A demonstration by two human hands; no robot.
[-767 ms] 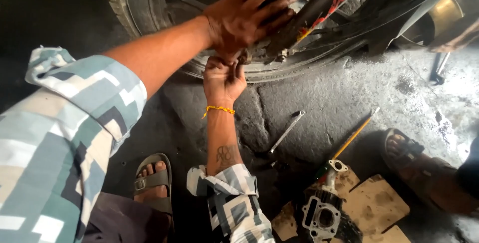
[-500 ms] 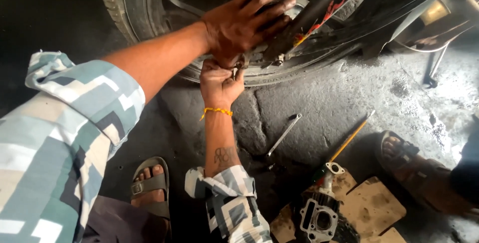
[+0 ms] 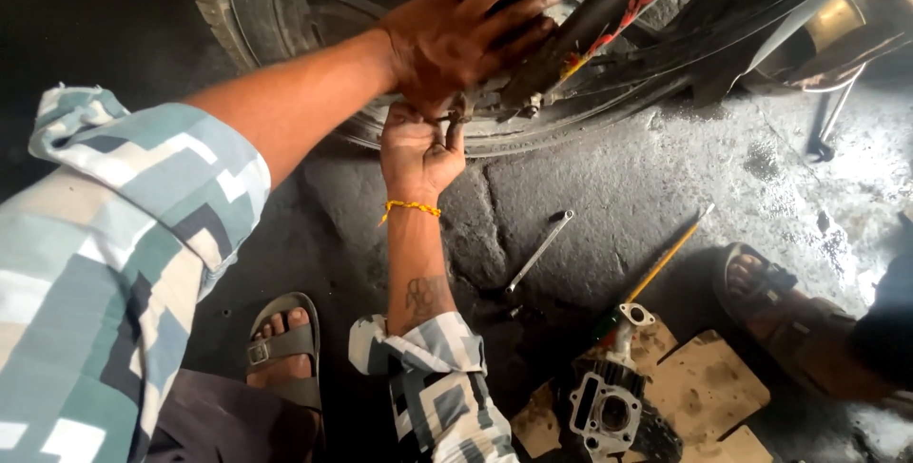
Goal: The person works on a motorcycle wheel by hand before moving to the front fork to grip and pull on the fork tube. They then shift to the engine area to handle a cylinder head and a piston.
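— So, where do we have our hands on this?

— Our left hand (image 3: 466, 30) lies flat, fingers spread, over the greasy metal fitting (image 3: 495, 97) low on the black motorcycle rear wheel (image 3: 276, 16), just where the dark tube with red markings (image 3: 618, 2) comes down to it. Our right hand (image 3: 418, 149), the one with the yellow thread bracelet (image 3: 411, 206), reaches up from below, fingers curled toward the underside of the same fitting.

— Is either grip closed on anything?

— The left one is apart, pressing rather than clasping. For the right, we cannot tell: the fingertips disappear under the left palm, and whether they pinch a nut or bolt there is hidden.

— How do we judge the fitting will handle?

— Stiff and heavy, we think, being bolted metal carrying the wheel. It looks oily, so likely slippery under bare fingers. We would hold it by its edges and the flats of its fasteners, not by the smooth tube.

— And what lies around us?

— On the stained concrete floor (image 3: 590, 187), a slim silver spanner (image 3: 540, 250) lies near the middle, well apart from both hands. Nearer the floor's lower right edge sit a yellow-handled screwdriver (image 3: 666, 259), a grey cast engine cylinder (image 3: 609, 411) and scraps of brown cardboard (image 3: 704, 387). Our sandalled foot (image 3: 283, 349) is at the bottom, and another person's sandalled foot (image 3: 770, 297) rests at the right edge.
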